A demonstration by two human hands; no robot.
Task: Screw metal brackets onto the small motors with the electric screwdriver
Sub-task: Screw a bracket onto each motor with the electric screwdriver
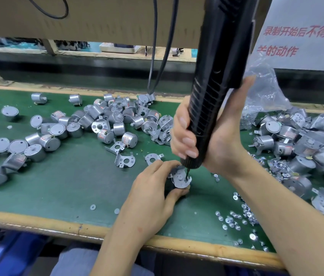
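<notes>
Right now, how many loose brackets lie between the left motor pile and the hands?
3. The first bracket sits before the motor pile, the second bracket just below it, the third bracket by the left hand. Others may hide in the piles.

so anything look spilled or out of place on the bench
Yes: screws lie scattered loose over the mat's right front, some close to its front edge, where they could roll off. Two washers lie stray near that edge too. The motors lie in untidy heaps, none visibly damaged.
</notes>
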